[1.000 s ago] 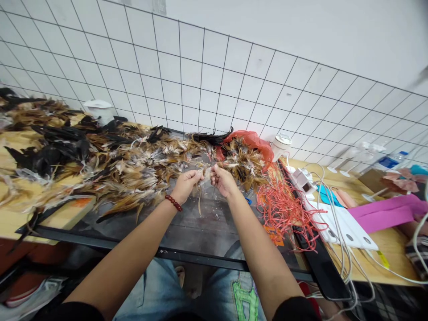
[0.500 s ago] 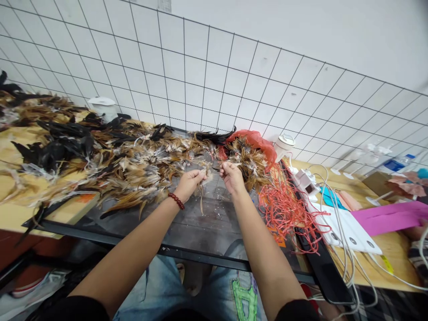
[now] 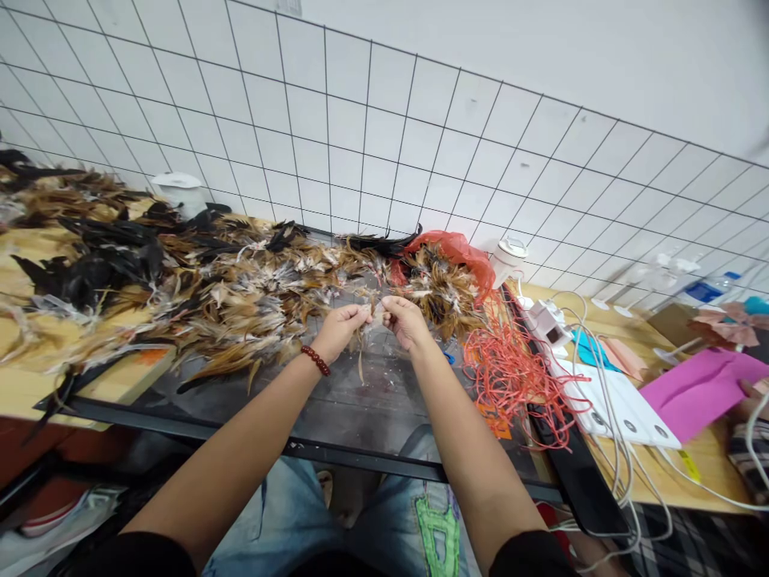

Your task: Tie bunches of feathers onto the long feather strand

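My left hand [image 3: 344, 327], with a dark red bead bracelet [image 3: 316, 361] at the wrist, pinches a small feather [image 3: 360, 362] whose thin tip hangs below the fingers. Close by on the right, my right hand [image 3: 406, 322] has its thumb and fingers pressed together at the feather's pale fluffy part [image 3: 377, 315]. Whether a second feather is in that pinch I cannot make out. Beyond the left hand lies a heap of brown and white feathers [image 3: 264, 296]. Another clump of brown feathers [image 3: 448, 288] rests beyond the right hand, against a red mesh bag [image 3: 462, 250].
Tangled red strings [image 3: 510, 385] lie right of my right arm, beside a black power strip [image 3: 592, 489] and white cables [image 3: 613, 409]. A white lidded cup [image 3: 509, 260] and a white spool [image 3: 179, 192] stand near the wire grid [image 3: 372, 120]. Another person's hand [image 3: 750, 401] touches pink material [image 3: 702, 393].
My right hand has moved left, closer to my left hand, and now touches the pale fluff. The pink sheet at the far right has been shifted by the other person's hand.
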Motion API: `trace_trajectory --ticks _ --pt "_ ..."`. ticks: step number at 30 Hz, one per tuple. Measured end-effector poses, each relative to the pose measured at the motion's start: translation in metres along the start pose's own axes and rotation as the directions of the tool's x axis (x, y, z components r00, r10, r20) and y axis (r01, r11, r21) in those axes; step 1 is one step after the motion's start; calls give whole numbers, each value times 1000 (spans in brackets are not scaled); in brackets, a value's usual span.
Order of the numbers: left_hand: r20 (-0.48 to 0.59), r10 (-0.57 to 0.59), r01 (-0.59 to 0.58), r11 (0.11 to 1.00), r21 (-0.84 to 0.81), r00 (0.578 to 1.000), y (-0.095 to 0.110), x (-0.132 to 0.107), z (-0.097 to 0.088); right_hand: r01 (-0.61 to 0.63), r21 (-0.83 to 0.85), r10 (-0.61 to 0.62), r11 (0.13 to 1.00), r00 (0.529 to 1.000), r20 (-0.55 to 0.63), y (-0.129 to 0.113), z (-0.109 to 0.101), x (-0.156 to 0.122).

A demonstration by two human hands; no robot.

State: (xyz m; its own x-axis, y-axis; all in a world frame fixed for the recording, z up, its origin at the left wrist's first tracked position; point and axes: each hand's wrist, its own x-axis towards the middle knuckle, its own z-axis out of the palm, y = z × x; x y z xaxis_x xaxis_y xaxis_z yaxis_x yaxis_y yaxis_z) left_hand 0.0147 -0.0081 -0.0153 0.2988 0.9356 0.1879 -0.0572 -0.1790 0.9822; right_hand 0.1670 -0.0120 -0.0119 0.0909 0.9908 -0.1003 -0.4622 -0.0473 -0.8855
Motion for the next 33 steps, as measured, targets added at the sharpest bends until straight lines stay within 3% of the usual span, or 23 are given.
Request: trace_trajectory --ticks 3,7,10,13,15,18,23,26,29,31,33 --pt "-17 -13 14 999 38 1000 -3 1 0 129 -8 -129 992 990 -55 -4 -4 4" --pt "-107 56 -40 988 152 993 -7 3 -2 401 10 -394 916 904 -167 -16 -12 5" --pt "-233 170 -131 976 174 958 -9 7 -5 399 -36 -400 916 916 -38 -20 -13 1" --pt "-302 107 -90 993 71 947 -7 8 -7 398 -187 -366 898 912 185 -14 -4 -5" --pt "-232 -10 -5 998 -65 973 -4 7 -5 440 -272 -380 856 892 246 -8 4 -8" --pt "-65 -123 106 968 -227 990 3 2 -2 492 -355 -442 795 871 215 0 13 -10" --pt "24 -79 82 981 -178 997 9 -3 1 496 -448 -488 744 861 144 3 16 -11" --pt "34 -65 70 982 -177 997 9 -2 -1 495 -389 -494 777 862 113 3 15 -10" --pt "54 -103 113 967 -226 993 9 -2 -2 430 -284 -418 857 902 104 3 13 -8" --pt "92 -133 153 951 -270 987 8 -2 -2 344 -238 -306 908 935 181 2 11 -9" --pt "140 -151 189 930 -316 979 8 -2 -1 279 -218 -217 935 939 269 2 11 -11"
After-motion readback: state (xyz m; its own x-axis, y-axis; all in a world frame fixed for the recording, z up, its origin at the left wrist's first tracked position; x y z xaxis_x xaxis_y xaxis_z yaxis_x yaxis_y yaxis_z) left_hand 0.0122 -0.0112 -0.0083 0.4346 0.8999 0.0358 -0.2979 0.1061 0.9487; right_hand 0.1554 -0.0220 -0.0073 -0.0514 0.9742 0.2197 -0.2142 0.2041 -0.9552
